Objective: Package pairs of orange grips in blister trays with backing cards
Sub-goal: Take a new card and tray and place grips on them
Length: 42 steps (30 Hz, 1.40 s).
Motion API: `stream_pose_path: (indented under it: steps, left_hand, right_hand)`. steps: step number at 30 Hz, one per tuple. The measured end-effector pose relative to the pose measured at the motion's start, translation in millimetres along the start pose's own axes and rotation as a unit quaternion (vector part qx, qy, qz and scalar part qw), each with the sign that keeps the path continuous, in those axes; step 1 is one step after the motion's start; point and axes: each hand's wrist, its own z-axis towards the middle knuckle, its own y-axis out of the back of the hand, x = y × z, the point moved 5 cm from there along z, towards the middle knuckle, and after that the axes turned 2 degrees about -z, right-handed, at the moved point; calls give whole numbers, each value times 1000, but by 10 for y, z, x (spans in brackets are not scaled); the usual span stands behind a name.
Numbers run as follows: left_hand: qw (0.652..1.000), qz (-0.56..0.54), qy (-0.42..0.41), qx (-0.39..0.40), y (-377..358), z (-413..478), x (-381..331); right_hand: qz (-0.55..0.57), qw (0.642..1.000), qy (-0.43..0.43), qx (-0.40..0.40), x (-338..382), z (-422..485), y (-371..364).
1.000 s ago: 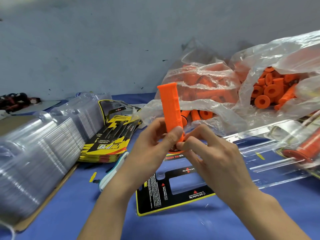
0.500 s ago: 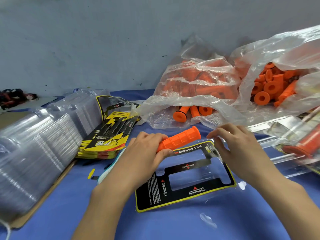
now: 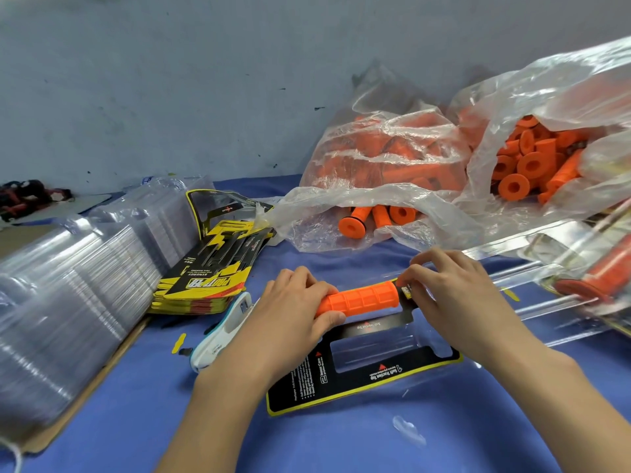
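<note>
Clearly the step in hand was seating one orange grip [image 3: 358, 299] into the far pocket of the blister tray [image 3: 423, 349], which lay on its black-and-yellow backing card [image 3: 341, 387] at the centre of the blue surface [image 3: 307, 445]. To do it well, I judged, the grip should be kept level and in line with the pocket, its flanged end matched to the wider recess, then pressed down evenly at both ends so the thin plastic would not buckle or slide off the card.

At that moment the grip lay nearly horizontal, its right end slightly higher. The left hand [image 3: 293, 312] came in from the lower left and grasped the grip's left end, fingers curled over the top and thumb beneath. The right hand [image 3: 454, 295] reached from the lower right, wrist raised, fingertips pinching the grip's right end just above the tray edge. Whether the grip already touched the pocket floor could not be told.

More grips sat in the clear bags [image 3: 392, 172] at the upper right, spare cards [image 3: 211, 278] lay stacked left of centre, and nested empty trays [image 3: 68, 302] filled the left edge. A second pocket, nearer the viewer, stood empty.
</note>
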Motion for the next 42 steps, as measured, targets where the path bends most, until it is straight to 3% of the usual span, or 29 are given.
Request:
stream_pose_path:
  steps: [11,21,30,33,39,42]
  left_hand:
    - [999,-23,14,21,-140,-2,38]
    - [997,-70,11,-22,-53,-11,63]
    - [997,-75,-9,-15,-88,-7,-22]
    - [995,-92,2,-46,17,-10,23]
    - [966,-157,78,-192,359,-80,291]
    - [958,-157,107,-213,412,-104,348]
  right_hand:
    - [-33,999,31,-16,15,-26,-46]
    - [-39,999,30,2,6,-32,-64]
    - [-37,999,24,16,-21,-30,-99]
    - [-33,999,16,20,-22,-31,-94]
    - [25,999,-24,37,-41,-22,-59]
    - [90,995,-48,24,-70,10,-15]
